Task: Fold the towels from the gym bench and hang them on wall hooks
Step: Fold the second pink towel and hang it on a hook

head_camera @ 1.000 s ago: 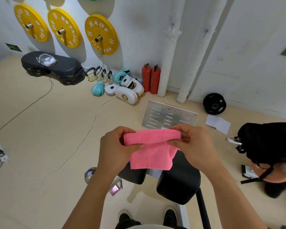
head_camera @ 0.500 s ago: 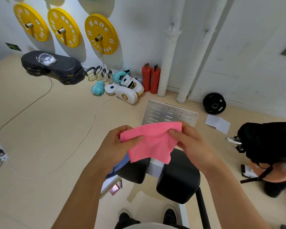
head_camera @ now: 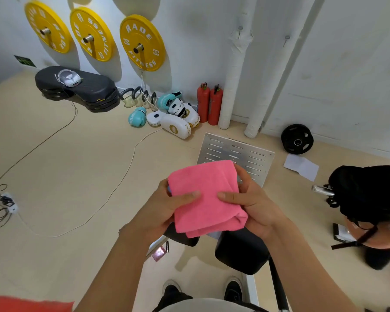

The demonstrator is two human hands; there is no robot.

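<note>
A pink towel (head_camera: 206, 194), folded into a small thick rectangle, is held in front of me above the bench. My left hand (head_camera: 164, 207) grips its left edge with the thumb on top. On the right edge my right hand (head_camera: 254, 206) does the same, its thumb pressing the top face. Below the towel the black padded gym bench (head_camera: 241, 253) shows, partly hidden by hands and cloth. A red-orange cloth (head_camera: 25, 304) peeks in at the bottom left corner. No wall hooks are visible.
Three yellow weight plates (head_camera: 142, 42) hang on the white wall. Boxing gloves (head_camera: 178, 122), kettlebells and two red extinguishers (head_camera: 209, 104) stand along it. A slotted metal plate (head_camera: 236, 154), a black plate (head_camera: 297, 139), a black bag (head_camera: 369, 192) and floor cables (head_camera: 54, 136) surround me.
The towel went from a strip stretched between both hands to a compact folded rectangle lying flat, with both thumbs now pressing on its top.
</note>
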